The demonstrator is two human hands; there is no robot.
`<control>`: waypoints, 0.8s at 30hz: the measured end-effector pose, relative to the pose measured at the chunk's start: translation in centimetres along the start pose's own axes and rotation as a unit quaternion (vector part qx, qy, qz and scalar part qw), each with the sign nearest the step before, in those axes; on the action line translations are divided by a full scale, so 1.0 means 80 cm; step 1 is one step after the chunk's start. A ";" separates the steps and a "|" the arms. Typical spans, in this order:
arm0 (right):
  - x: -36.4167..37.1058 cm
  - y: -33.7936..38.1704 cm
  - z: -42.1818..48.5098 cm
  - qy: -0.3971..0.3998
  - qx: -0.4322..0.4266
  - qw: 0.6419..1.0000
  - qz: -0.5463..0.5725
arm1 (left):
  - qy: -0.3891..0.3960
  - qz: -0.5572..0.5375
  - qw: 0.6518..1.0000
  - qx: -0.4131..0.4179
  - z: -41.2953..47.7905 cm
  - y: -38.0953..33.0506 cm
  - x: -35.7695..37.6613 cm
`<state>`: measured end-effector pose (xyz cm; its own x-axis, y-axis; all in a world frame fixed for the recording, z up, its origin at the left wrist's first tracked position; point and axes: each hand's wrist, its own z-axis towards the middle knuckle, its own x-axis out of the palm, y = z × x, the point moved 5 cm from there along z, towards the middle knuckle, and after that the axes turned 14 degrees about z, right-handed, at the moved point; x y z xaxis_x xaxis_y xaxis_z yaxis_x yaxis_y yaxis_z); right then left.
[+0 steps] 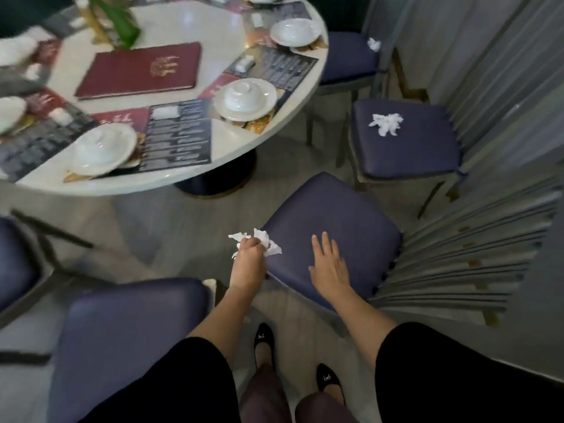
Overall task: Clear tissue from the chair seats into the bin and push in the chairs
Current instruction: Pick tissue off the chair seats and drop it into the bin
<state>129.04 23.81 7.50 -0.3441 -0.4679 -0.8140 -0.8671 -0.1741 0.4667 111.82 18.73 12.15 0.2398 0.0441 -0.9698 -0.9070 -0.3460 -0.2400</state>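
From the head camera I see my left hand (248, 259) low in the middle of the scene, fingers curled tight round a crumpled white tissue (266, 241). Scraps of it stick out past the knuckles, just off the left corner of the nearest chair seat (351, 209).

My right hand (329, 265) lies palm down over that same blue seat, fingers straight and slightly spread. The picture is soft here, so I cannot tell whether the palm touches the cushion or hovers just above it.

Farther right, a second chair (409, 154) has a loose wad of tissue (386, 124) lying near the middle of its seat. Beyond it, at the far right of the table, a third chair (345, 59) carries a smaller tissue scrap (374, 44) at the right edge of its seat.

Another blue chair (128, 328) stands near left, beside my legs.

The round white table (183, 29) fills the far left, laid with placemats, covered white bowls (245, 97) and a dark red menu folder (140, 71).
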 end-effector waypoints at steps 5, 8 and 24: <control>0.033 0.036 -0.059 0.071 -0.150 0.983 -0.076 | -0.025 -0.005 0.996 -0.090 -0.110 0.019 -0.007; 0.042 0.061 -0.089 0.109 -0.211 0.966 -0.103 | -0.029 0.005 0.989 -0.144 -0.180 0.032 -0.017; 0.226 0.165 -0.392 0.254 -0.440 0.840 -0.192 | -0.102 0.047 0.930 -0.350 -0.596 0.108 -0.018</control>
<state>122.63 -14.09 9.81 0.2916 -0.5012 -0.8147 -0.1998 -0.8649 0.4606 120.13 -29.03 13.49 0.0359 0.1351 -0.9902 -0.4565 -0.8792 -0.1365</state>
